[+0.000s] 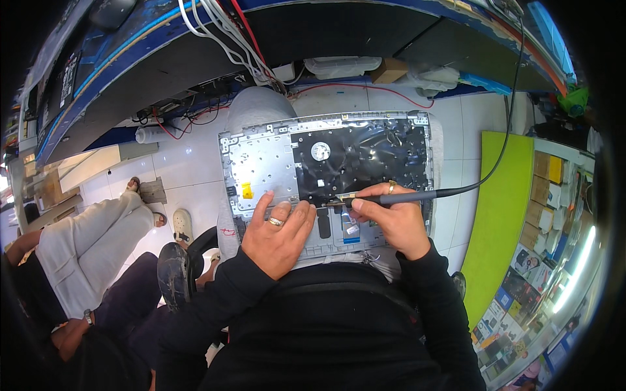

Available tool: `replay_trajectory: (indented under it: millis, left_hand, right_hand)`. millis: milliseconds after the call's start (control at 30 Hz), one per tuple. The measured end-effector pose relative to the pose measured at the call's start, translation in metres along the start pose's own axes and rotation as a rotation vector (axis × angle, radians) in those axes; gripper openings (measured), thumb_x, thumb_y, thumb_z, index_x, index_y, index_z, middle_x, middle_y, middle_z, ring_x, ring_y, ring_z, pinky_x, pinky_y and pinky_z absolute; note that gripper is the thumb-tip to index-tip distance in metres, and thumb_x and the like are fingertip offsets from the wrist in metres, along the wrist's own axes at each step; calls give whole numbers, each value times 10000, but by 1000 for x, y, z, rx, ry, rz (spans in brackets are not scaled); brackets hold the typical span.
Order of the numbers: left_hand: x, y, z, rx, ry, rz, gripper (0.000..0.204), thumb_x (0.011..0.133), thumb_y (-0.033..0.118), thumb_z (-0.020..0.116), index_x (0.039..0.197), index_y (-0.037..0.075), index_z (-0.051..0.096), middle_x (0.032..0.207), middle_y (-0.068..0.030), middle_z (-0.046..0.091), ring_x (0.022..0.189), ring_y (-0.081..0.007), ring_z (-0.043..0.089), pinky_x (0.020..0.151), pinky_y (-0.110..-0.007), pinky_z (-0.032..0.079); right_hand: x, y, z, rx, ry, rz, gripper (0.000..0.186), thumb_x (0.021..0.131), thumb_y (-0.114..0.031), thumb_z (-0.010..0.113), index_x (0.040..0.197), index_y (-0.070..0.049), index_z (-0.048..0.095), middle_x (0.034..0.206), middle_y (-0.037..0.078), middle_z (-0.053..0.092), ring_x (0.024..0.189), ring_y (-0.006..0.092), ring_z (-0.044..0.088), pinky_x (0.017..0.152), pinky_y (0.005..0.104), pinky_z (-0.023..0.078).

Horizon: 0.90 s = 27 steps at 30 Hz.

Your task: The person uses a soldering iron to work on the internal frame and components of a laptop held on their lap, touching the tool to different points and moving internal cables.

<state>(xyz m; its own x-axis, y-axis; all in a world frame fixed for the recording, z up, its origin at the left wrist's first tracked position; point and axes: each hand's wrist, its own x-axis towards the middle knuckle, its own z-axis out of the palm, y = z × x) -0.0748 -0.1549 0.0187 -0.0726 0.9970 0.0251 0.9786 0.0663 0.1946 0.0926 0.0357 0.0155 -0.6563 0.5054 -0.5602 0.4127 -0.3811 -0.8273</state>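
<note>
Across my lap lies a laptop's upper case (261, 159), its inner side up, with bare silver metal on the left and a black film (372, 153) over the keyboard area. My left hand (279, 234) rests on the lower middle of the case, fingers stretched out and a ring on one. In my right hand (394, 218) is a soldering iron (417, 196), gripped like a pen. Its tip points left, close to my left fingertips at the film's lower edge. A yellow sticker (246, 191) marks the silver part, and a blue-edged ribbon cable (351, 232) sits below the iron.
The iron's black cord (505, 140) curves up at the right. A lime-green board (499, 215) stands beside a glass display case (554, 241) of boxes. Other people (85, 254) sit at the left. Ahead are white cables (228, 39) and a dark counter (339, 32).
</note>
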Motion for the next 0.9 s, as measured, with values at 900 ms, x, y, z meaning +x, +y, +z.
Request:
replay_trajectory:
  millis: [900]
  left_hand:
    - [-1,-1,2,-18,1,0,360,900,141,594,1233,61,702,1202,-33,653,1087,-211,597,1129,-506,408]
  right_hand:
    - [1,0,-4,-33,-22,-33,194,909,-64,788,1040,68,731,908,114,761,800,149,748,723,259,593]
